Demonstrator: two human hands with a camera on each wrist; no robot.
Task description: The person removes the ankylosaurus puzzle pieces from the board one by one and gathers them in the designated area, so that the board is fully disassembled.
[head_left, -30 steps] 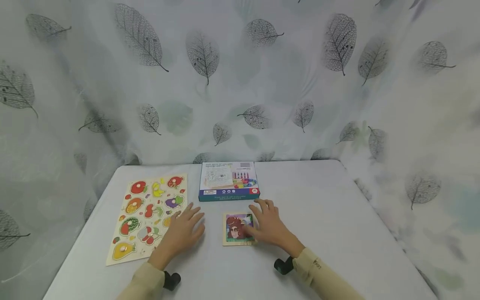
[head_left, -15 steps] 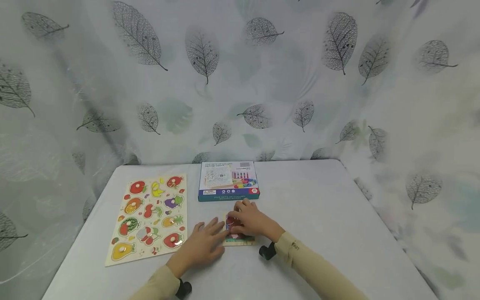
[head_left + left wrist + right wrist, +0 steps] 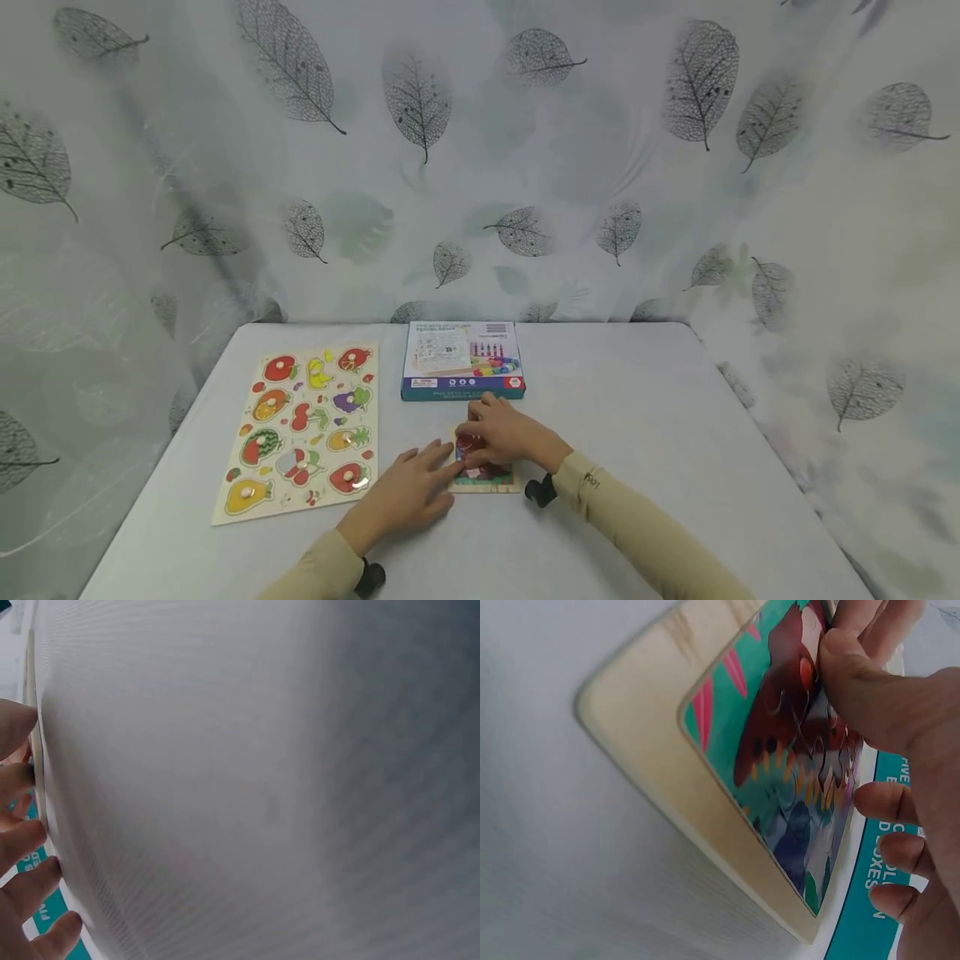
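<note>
A small wooden jigsaw puzzle [image 3: 491, 482] with a brown cartoon animal lies flat in front of me in the head view. My right hand [image 3: 506, 435] is over its upper part, fingers bent. In the right wrist view, thumb and forefinger pinch at a brown puzzle piece [image 3: 787, 649]; I cannot tell whether it is lifted. The other right fingers hang over the puzzle's far edge. My left hand [image 3: 408, 492] lies low beside the puzzle, fingers extended, fingertips at its left edge. In the left wrist view, the left fingers [image 3: 26, 889] show at the frame's edge.
A fruit knob puzzle board [image 3: 296, 433] lies on the left of the white table [image 3: 637, 417]. Behind the small puzzle sits a flat toy box [image 3: 461, 362] with a teal front side. A leaf-patterned curtain [image 3: 480, 167] hangs behind and at both sides.
Both hands have moved in to the small puzzle: the left hand rightward from the fruit board to its edge, the right hand leftward over it. In the last half second they have hardly moved.
</note>
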